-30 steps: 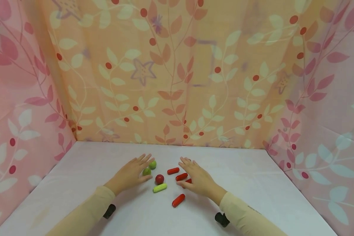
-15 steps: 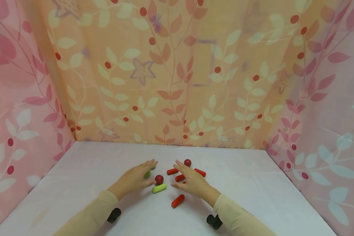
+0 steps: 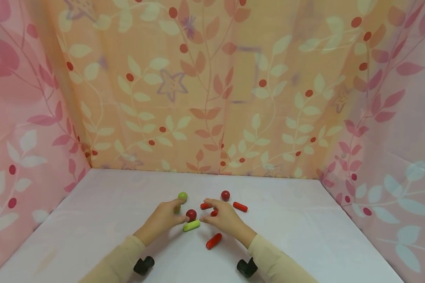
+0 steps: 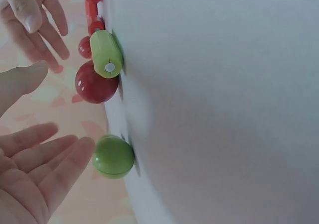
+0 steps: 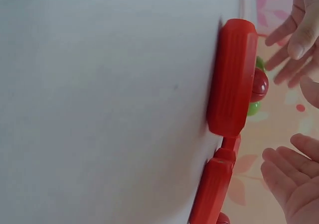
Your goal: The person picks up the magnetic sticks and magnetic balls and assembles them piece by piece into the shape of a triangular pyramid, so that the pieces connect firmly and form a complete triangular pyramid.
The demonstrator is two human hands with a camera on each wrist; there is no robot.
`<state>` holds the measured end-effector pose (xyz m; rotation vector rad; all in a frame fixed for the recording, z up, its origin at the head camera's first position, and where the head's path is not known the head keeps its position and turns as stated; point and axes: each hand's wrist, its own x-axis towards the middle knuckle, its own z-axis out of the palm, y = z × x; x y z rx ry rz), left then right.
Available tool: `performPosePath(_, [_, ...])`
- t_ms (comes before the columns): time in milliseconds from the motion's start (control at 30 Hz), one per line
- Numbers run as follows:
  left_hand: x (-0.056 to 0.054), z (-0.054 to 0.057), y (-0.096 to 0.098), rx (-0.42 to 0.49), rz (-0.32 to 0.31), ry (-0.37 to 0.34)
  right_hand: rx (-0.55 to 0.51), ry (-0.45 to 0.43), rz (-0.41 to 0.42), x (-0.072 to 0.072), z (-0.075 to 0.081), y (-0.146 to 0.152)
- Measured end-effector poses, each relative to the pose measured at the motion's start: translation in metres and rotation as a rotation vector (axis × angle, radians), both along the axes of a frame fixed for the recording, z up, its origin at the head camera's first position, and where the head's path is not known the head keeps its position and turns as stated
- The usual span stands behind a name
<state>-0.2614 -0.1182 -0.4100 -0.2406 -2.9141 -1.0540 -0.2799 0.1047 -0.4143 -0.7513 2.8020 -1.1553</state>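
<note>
My left hand (image 3: 163,220) hovers over the left of a small group of wooden-looking pieces, fingers loosely bent and holding nothing. One green ball (image 4: 113,157) lies by its fingertips; whether they touch is unclear. Another green ball (image 3: 182,196) sits just beyond. Near the left thumb are a red ball (image 3: 191,215) and a light green ribbed stick (image 3: 191,225). My right hand (image 3: 228,220), also holding nothing, hangs above red sticks, partly covering one red stick (image 3: 214,212). In the right wrist view, a red ribbed stick (image 5: 232,77) lies below the hand.
Beyond the right hand are a second red ball (image 3: 225,195) and a red stick (image 3: 240,206). Another red stick (image 3: 214,241) lies nearest my body. The white tabletop (image 3: 287,208) meets a patterned cloth wall (image 3: 212,98) at the back, with pink cloth on both sides.
Both hands have moved inward toward each other, their fingers bending more. The far red ball and right-hand red stick have come out from behind the right hand. The pieces appear to stay put.
</note>
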Motion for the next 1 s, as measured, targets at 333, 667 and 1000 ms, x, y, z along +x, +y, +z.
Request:
performPosePath(333, [0.005,0.001,0.0,0.115,0.043,-0.033,-0.144,-0.114,-0.055,-0.005,-0.002,-0.011])
performPosePath(667, [0.007,0.0,0.003,0.225,0.102,-0.205,-0.247,-0.208,-0.104,-0.013,-0.011,-0.02])
performPosePath(1000, [0.008,-0.004,0.005,0.312,0.131,-0.257,-0.317,-0.305,-0.145,-0.018,-0.012,-0.029])
